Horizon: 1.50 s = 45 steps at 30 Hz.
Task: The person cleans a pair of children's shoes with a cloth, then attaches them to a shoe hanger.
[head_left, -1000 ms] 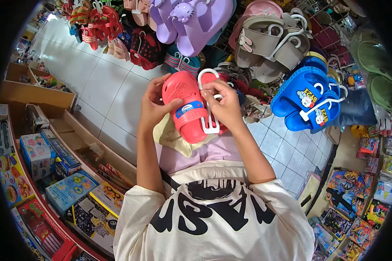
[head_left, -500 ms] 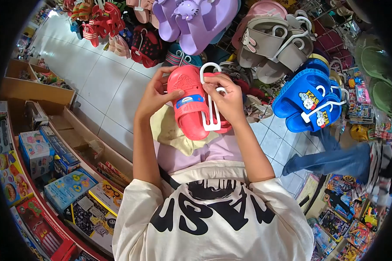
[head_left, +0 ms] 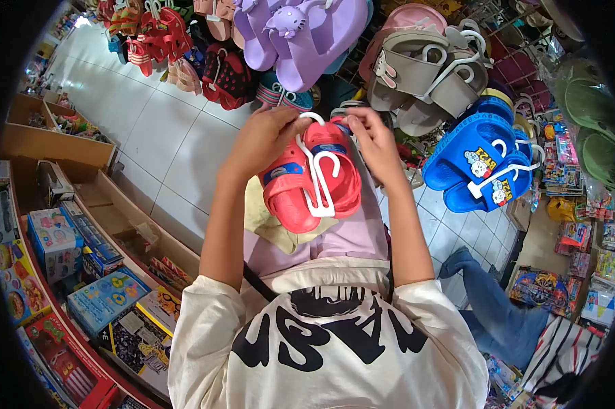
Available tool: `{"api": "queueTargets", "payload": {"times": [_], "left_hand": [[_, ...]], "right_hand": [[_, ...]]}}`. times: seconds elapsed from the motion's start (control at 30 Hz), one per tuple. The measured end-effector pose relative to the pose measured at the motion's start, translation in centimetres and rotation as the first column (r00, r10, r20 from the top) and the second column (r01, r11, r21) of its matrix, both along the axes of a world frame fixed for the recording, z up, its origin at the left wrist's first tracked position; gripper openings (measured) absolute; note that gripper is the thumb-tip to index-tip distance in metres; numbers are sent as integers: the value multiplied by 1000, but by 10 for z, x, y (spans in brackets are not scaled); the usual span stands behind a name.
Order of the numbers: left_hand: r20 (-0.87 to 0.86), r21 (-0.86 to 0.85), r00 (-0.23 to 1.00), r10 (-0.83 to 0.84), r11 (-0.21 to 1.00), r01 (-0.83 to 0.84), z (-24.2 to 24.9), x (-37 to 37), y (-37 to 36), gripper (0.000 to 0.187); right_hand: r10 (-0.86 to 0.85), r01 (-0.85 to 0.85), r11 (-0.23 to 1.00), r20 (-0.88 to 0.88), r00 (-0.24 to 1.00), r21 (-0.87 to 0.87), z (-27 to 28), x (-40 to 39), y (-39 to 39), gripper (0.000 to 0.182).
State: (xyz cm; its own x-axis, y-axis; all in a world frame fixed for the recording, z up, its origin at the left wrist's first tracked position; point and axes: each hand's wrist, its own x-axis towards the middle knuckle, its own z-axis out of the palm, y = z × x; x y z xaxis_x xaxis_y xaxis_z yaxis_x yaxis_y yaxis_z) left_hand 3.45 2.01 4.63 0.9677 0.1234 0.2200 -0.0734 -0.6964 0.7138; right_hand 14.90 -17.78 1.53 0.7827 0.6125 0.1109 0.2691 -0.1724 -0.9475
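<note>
A pair of red sandals [head_left: 290, 198] with blue straps patches hangs in front of my body, joined by a white plastic hanger [head_left: 319, 184]. My left hand [head_left: 263, 140] is at the upper left of the pair, its fingers bent over the top of the left sandal. At the upper right, my right hand [head_left: 374, 140] is beside the right sandal, thumb and forefinger near its top edge; whether they grip it is hard to see. Purple slippers [head_left: 307, 41] hang just above.
Blue slippers [head_left: 478, 163] and grey slippers [head_left: 416, 75] hang at the right. Red shoes [head_left: 229, 75] hang at the upper left. Boxed toys [head_left: 109, 300] fill a shelf at the left. Another person's jeans-clad leg [head_left: 498, 313] is at the lower right.
The red sandals have turned so both now show side by side, slightly lower. My right hand has left the hanger and moved right. The other person has moved lower in view.
</note>
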Motion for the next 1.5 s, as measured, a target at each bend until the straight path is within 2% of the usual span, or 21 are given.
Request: {"api": "queueTargets", "payload": {"times": [0.03, 0.1, 0.17, 0.27, 0.33, 0.37, 0.47, 0.57, 0.6, 0.7, 0.73, 0.87, 0.97, 1.0, 1.1, 1.13, 1.17, 1.23, 1.3, 1.4, 1.5], "left_hand": [[-30, 5, 1000, 5, 1000, -5, 3, -1, 2, 30], [-84, 15, 996, 14, 1000, -13, 5, -3, 6, 31], [-86, 68, 996, 6, 998, 0, 5, -2, 5, 34], [-102, 112, 994, -28, 993, 39, 2, 0, 2, 35], [-72, 117, 997, -20, 993, 28, 2, 0, 4, 34], [-57, 117, 998, -16, 993, 23, 2, 0, 4, 33], [-22, -79, 1000, -6, 997, 5, -1, 0, 14, 32], [-28, -200, 1000, 12, 980, -18, -9, 0, 13, 31], [-45, -128, 999, 12, 992, -18, -11, 1, 13, 31], [-62, -186, 998, 24, 982, -35, -13, 2, 8, 32], [-35, -127, 999, 22, 992, -26, -16, 4, 9, 34], [-110, -131, 994, -11, 991, -3, -9, 8, 2, 34], [-127, -81, 992, -11, 997, 0, -5, 10, -2, 33], [-139, -82, 990, -2, 997, -9, -2, 9, -3, 33], [-128, -109, 992, 23, 993, -37, -8, 5, 0, 34], [-114, -121, 993, 28, 992, -42, -11, 4, 2, 35], [-103, -111, 994, 41, 992, -52, -12, 5, 2, 35], [-87, -94, 995, 58, 993, -66, -13, 4, 0, 36], [-176, -56, 984, 32, 998, -42, -8, 8, 0, 36], [-222, -32, 975, 20, 999, -28, -5, 10, -6, 36], [-133, -23, 991, 36, 999, -40, -7, 9, -3, 37]], "right_hand": [[9, -8, 998, 15, 1000, -70, -10, 13, -4, 41], [96, -122, 924, -89, 991, -362, -35, 26, 0, 55], [247, -276, 840, -125, 961, -468, -62, 32, 11, 71], [255, -357, 879, -319, 913, -318, -69, 39, 19, 63], [240, -356, 913, -444, 863, -199, -48, 38, 19, 58], [200, -249, 968, -539, 819, -20, -44, 37, 14, 49], [115, -103, 993, -629, 769, 56, -19, 39, -2, 50], [141, -172, 984, -372, 917, -53, -34, 35, -14, 54], [181, -222, 972, -349, 920, -82, -35, 34, -17, 56], [133, -124, 969, 31, 991, -214, -36, 21, -22, 58], [147, -140, 976, 31, 989, -166, -35, 15, -22, 62], [139, -183, 940, -168, 976, -287, -35, 12, -10, 68], [158, -202, 920, -154, 975, -337, -55, 19, 2, 68], [112, -117, 969, -33, 993, -218, -55, 17, 7, 55], [77, -70, 994, -88, 993, 81, -33, 3, 5, 39], [5, -3, 999, -29, 1000, 48, 3, -14, 1, 29], [105, -112, 993, 161, 981, 37, 23, -24, -1, 31], [281, -302, 952, 505, 816, -42, 49, -43, -7, 34], [427, -353, 904, 446, 786, -243, 62, -76, 1, 43], [513, -337, 846, 460, 724, -413, 42, -84, 6, 46], [263, -197, 964, 503, 823, -180, 51, -76, -3, 49]]}}
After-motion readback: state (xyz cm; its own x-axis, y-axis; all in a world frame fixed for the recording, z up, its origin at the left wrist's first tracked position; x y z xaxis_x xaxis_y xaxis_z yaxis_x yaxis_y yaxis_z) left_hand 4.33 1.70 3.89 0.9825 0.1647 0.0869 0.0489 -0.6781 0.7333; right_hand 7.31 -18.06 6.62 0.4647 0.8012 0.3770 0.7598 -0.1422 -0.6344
